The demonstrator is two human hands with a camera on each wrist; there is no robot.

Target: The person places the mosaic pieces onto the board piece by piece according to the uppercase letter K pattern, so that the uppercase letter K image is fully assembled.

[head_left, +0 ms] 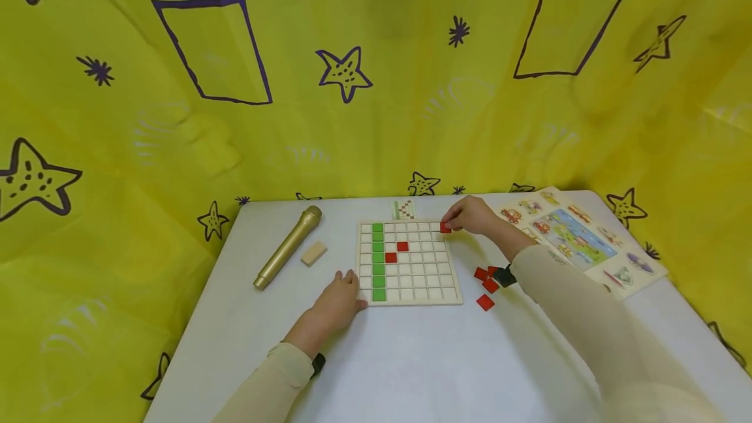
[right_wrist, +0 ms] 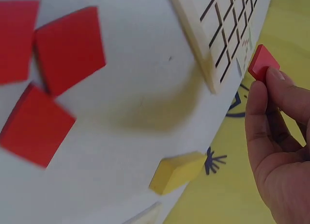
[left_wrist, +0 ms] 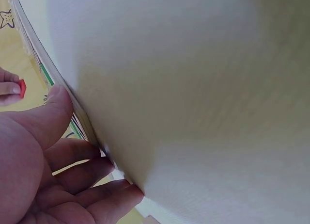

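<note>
A pale wooden grid board [head_left: 423, 300] lies flat on the table, with a column of green tiles [head_left: 378, 258] near its left side and two red tiles [head_left: 402, 247] set in its squares. My left hand [head_left: 336, 302] holds the board's near left corner, thumb at the front edge and fingers along the left side, as the left wrist view also shows. Between thumb and fingertips, my right hand [head_left: 472, 215] pinches a red tile [right_wrist: 262, 61] by the board's far right corner. In the right wrist view that tile appears raised above the table.
Several loose red tiles [head_left: 485, 303] lie right of the board. A small pattern card [head_left: 404, 209] touches its far side. At left are a gold microphone [head_left: 288, 248] and wooden block [head_left: 314, 254]; at right, an illustrated board [head_left: 637, 279]. A yellow block [right_wrist: 177, 174] shows in the right wrist view.
</note>
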